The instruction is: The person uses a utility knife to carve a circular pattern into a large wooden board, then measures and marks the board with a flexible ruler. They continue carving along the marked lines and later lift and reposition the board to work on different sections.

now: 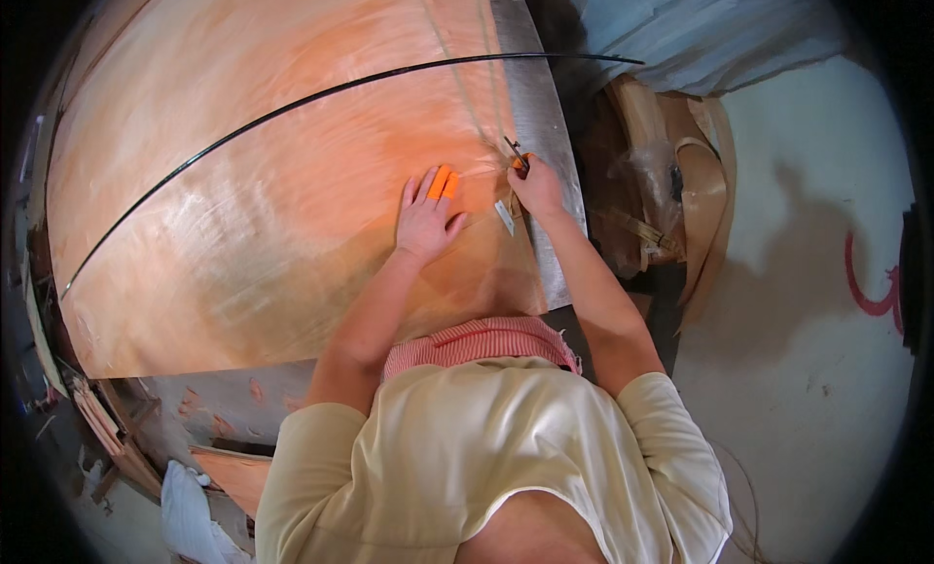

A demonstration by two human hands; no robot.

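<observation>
My left hand (425,216) lies flat on a large orange-tan sheet with wood grain like veneer (282,204), its fingers stretched out. Orange covers wrap two of those fingers. At the sheet's right edge, my right hand (538,189) is closed around a small dark metal tool (519,154), whose exact kind I cannot make out; its tip points up and away from me. Orange shows on a right finger too. Just below the tool lies a small pale strip (505,217). Thin pale lines run along the sheet from the far edge toward my right hand.
A long thin black rod (321,94) arcs across the sheet and past its right edge. Beneath the sheet, a grey metal surface (562,238) sticks out on the right. Curled brown sheet material (702,180) stands beyond it, below bluish plastic sheeting (700,29). Scrap wood (117,438) lies lower left.
</observation>
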